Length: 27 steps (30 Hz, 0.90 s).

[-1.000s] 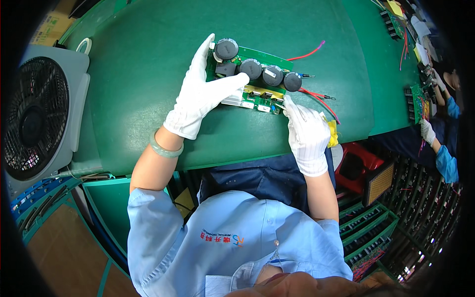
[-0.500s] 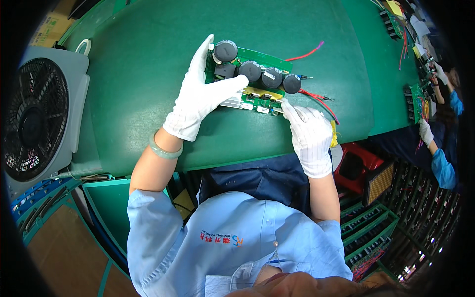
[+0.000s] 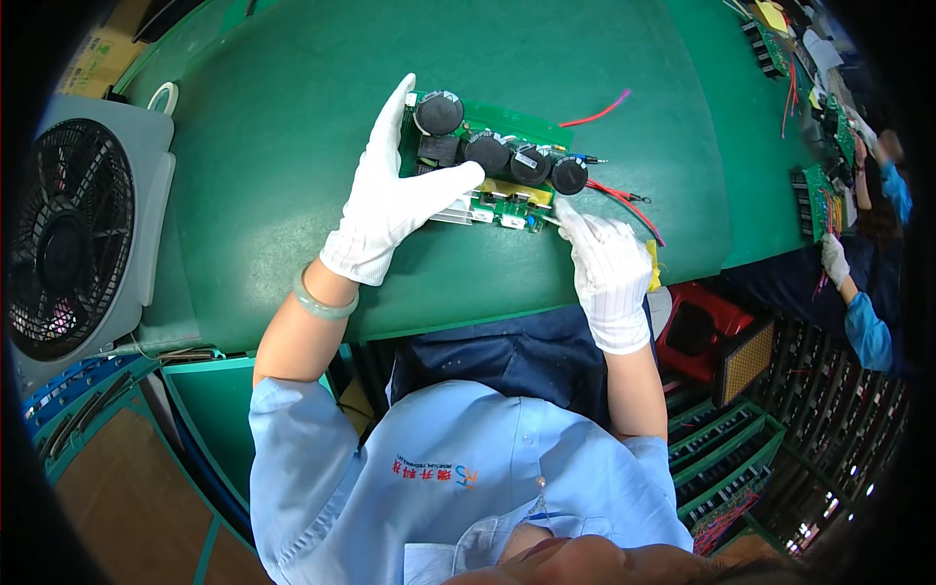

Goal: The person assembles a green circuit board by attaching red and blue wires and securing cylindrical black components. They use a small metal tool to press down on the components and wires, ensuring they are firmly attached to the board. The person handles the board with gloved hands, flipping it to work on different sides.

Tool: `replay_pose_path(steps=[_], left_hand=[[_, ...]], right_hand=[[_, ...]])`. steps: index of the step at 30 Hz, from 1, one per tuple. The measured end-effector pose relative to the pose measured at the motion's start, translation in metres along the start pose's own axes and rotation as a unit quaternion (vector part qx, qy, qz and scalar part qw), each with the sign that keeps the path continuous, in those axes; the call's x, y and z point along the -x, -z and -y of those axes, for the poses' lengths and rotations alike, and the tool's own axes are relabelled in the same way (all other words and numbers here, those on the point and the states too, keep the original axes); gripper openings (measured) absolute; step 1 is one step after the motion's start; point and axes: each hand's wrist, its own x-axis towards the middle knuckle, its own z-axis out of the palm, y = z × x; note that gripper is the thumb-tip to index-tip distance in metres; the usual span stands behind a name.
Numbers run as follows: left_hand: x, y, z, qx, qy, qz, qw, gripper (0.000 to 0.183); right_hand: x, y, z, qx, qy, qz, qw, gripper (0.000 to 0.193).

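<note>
A green circuit board with a row of large black round capacitors rests on the green bench top. White-gloved, my left hand grips its left end, fingers along the far left edge and thumb across the near side by a silver heatsink. Red wires stick out from the board's right end. My right hand, also gloved, is closed at the board's near right corner, fingers pinched together. A thin pale tip shows at its fingertips; I cannot make out what it belongs to.
At the left stands a grey box fan, near a roll of tape. A yellow piece lies at the bench edge by my right wrist. Far right, a co-worker's gloved hands are among other boards. A red stool stands below.
The board has shifted slightly left and toward me at its far left, with my left hand still on it. My right hand's fingers have turned a little at the same corner.
</note>
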Motion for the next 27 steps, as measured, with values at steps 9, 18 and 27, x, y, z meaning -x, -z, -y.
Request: replay_pose_path(steps=[9, 18, 27], left_hand=[[0.000, 0.002, -0.002, 0.009, 0.008, 0.010, 1.000, 0.106], [-0.001, 0.002, -0.007, 0.011, 0.008, 0.013, 1.000, 0.106], [0.006, 0.007, -0.015, 0.142, 0.042, 0.048, 0.988, 0.112]], right_hand=[[0.002, 0.005, -0.006, -0.016, -0.009, 0.005, 1.000, 0.047], [-0.004, 0.015, -0.009, -0.038, -0.010, 0.033, 0.999, 0.049], [0.030, 0.034, -0.004, -0.136, -0.121, -0.070, 0.981, 0.045]])
